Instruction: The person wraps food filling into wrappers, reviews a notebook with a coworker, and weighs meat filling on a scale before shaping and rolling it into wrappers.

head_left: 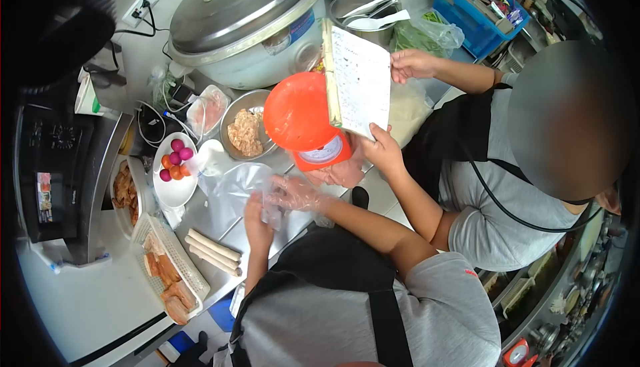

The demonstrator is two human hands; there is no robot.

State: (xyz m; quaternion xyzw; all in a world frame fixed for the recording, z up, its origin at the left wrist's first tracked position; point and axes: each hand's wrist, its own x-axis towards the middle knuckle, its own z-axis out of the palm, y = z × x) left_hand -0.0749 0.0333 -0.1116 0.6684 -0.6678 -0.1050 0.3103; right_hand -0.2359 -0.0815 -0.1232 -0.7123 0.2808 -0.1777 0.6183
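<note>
Thin clear plastic, which looks like a bag (235, 184), lies crumpled over the counter's near edge in front of me. My left hand (257, 215) is bare, its fingers closed on the near side of this plastic. In a transparent glove, my right hand (297, 195) reaches in from the right with bent fingers at the same plastic, touching my left hand's side. Just beyond are a metal bowl of minced filling (245, 132) and a red kitchen scale (323, 152) with a red pan (300, 110). Pinkish meat in plastic (339, 172) sits by the scale.
A co-worker (513, 234) on the right holds an open notebook (360, 77) above the scale. An oval plate (175, 190) carries pink and orange balls. Rolling-pin-like sticks (213, 252), a white basket (193, 280) of browned food, and a large lidded pot (247, 27) stand around.
</note>
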